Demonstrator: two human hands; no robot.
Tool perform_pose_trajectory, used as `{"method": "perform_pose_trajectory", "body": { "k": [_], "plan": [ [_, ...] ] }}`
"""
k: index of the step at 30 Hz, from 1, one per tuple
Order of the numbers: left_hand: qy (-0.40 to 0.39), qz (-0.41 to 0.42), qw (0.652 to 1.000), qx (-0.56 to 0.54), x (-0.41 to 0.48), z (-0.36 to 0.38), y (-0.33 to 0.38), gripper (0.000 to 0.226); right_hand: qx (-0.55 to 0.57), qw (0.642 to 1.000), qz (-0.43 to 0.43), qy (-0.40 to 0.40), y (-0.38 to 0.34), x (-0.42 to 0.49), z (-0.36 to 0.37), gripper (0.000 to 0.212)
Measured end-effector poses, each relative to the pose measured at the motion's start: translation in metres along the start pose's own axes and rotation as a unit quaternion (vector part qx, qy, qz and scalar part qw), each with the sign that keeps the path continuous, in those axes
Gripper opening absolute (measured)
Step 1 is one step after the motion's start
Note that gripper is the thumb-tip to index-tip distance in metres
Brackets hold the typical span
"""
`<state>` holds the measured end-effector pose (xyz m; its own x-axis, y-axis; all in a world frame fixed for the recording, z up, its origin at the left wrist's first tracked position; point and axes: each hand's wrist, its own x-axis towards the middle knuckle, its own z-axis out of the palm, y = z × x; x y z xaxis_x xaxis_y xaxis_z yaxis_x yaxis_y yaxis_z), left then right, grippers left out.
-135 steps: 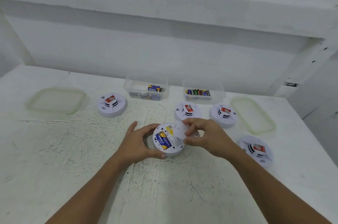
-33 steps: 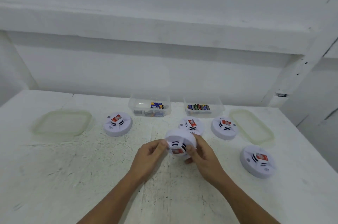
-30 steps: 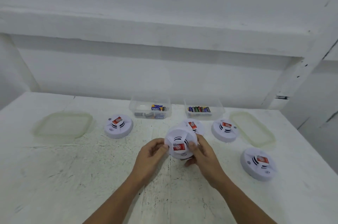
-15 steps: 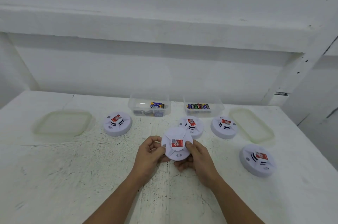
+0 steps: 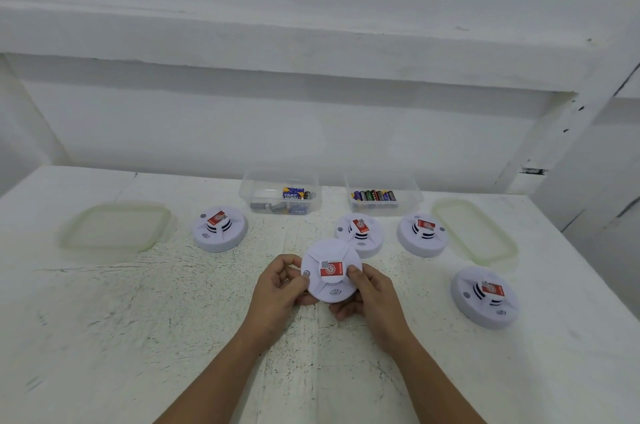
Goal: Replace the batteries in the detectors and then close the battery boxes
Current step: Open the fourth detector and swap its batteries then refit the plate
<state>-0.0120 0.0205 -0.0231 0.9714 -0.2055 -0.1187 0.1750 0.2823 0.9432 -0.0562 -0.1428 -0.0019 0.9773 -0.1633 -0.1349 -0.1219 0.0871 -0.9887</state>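
Both hands, left hand (image 5: 277,288) & right hand (image 5: 372,295), clamped round 1 detector (image 5: 330,271) (face up), above table (image 5: 138,319).

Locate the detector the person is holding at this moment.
In the head view, the held detector sits near the table's centre, label up, gripped between the left hand and right hand, just in front of another detector.

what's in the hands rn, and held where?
One white detector, face up, held by both hands at its rim: left hand on its left edge, right hand on its right edge, fingers underneath.
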Motion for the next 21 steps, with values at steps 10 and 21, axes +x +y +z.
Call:
{"method": "perform_pose_trajectory", "body": {
  "k": [10, 21],
  "plan": [
    [-0.001, -0.007, 1.0, -0.017, 0.0006, 0.0022, 0.0031, 0.016, -0.003, 1.0, -0.011, 0.003, 0.0004, 0.0003, 0.001, 0.028],
    [0.0, 0.0, 1.0, 0.012, -0.0031, 0.0032, 0.0074, 0.016, -0.007, 1.0, -0.015, 0.006, -0.0007, -0.0014, 0.0011, 0.028]
  ]
}}
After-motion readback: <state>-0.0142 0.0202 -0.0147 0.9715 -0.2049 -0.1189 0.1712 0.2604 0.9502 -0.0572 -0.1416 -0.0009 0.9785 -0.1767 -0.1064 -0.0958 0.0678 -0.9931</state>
